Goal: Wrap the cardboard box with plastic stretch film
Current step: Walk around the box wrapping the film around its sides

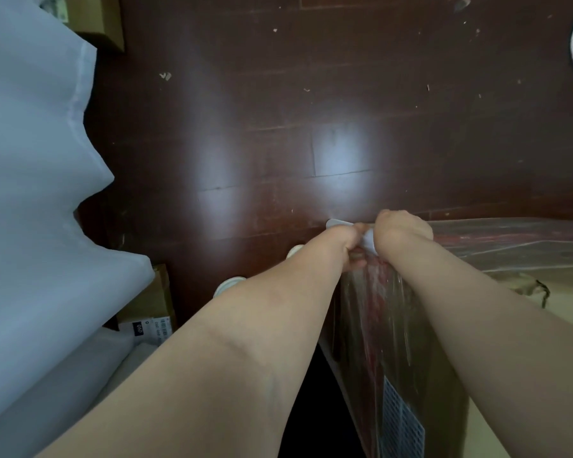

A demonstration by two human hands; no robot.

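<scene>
Box (569, 299) sits on the floor (278, 94) at lower right, close to the person's body. Both hands meet at its far-left top corner, so the whole box lies right of them and back toward the person. Film (510, 239) already covers the top, stretching right from the hands along the far edge, and also runs down the side face below them, w/ red print and a white grid label showing through. L hand (351, 251) and R hand (401, 229) touch, both clenched on a small white piece (336, 223) at the corner; can't tell if it's bunched film or a roll end. R hand is over the box edge and L hand just off it, on the floor side. Judging by this, the next pull probably goes round that corner, w/ tension kept along the far edge. Curtain (30, 160) hangs at left.
</scene>
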